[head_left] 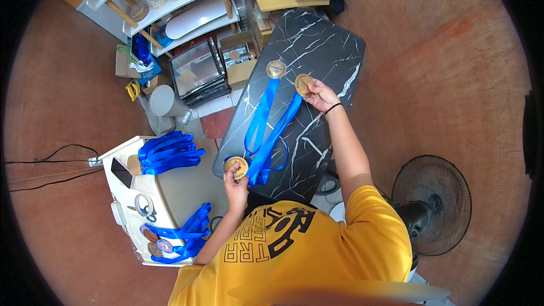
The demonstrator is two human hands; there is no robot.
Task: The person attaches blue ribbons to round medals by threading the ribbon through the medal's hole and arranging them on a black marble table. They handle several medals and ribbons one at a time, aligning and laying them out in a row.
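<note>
My left hand [237, 191] pinches a gold medal [231, 162] over the near left edge of the black marble-patterned table [337, 45]. Farther off, my right hand [322, 97] grips another gold medal [302, 83] between thumb and fingers, just above the tabletop. A blue ribbon [283, 119] runs from this one down toward my left hand. To its left lies a third gold medal [276, 69], touched by neither hand, with its own blue ribbon [259, 119] stretched toward me. Near my left hand the ribbons overlap, so which belongs to the left medal I cannot tell.
On a cream cabinet [184, 192] at left lie two bunches of blue-ribboned medals [170, 153], a phone [122, 173], a tape roll [144, 204] and scissors. White shelves [175, 14] with jars and a box of goods stand behind. A black fan [433, 204] is at right.
</note>
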